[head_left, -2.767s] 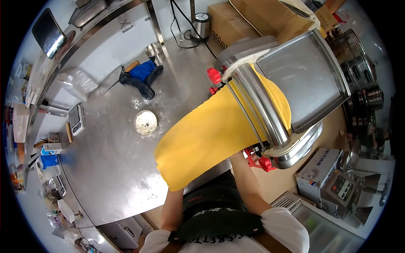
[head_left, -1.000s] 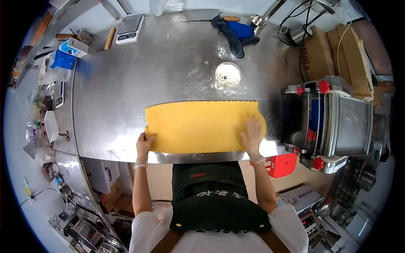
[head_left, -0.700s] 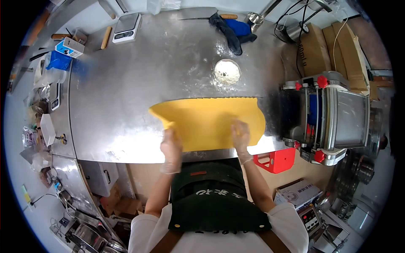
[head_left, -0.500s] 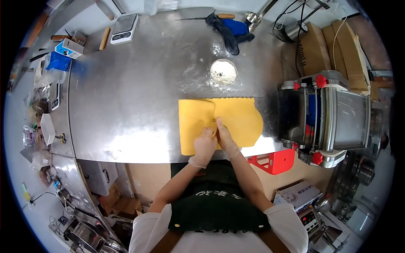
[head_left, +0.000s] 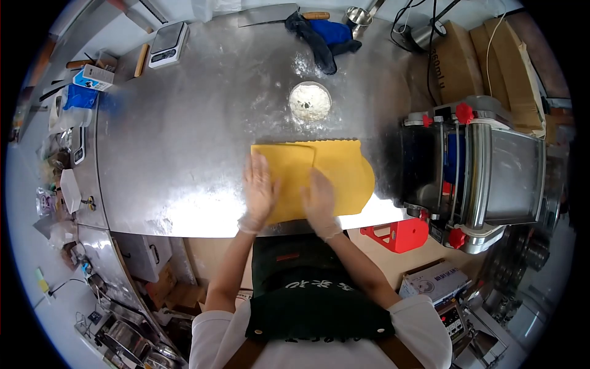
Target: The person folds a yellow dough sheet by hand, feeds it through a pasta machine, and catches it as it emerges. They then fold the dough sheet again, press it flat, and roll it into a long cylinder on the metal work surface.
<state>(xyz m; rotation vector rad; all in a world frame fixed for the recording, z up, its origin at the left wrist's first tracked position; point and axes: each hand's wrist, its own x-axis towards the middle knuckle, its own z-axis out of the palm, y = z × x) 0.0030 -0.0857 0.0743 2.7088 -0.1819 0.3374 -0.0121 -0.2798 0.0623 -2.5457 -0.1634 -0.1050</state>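
A folded sheet of yellow dough lies on the steel table, its left part doubled over toward the middle. Flat on the left edge of the dough rests my left hand, gloved, fingers stretched out and holding nothing. My right hand, gloved and somewhat blurred, is over the middle of the sheet near the edge of the folded layer, fingers stretched forward. Beyond the dough stands a round bowl of white flour, with flour scattered around it.
A roller machine with red knobs stands at the right, near cardboard boxes. At the back are a scale, a broad blade, a dark blue cloth and a metal cup. A red stool is below the table edge.
My hands have moved apart from the middle of the dough. The left went to the left edge and its fingers spread flat; the right opened. The view has shifted slightly.
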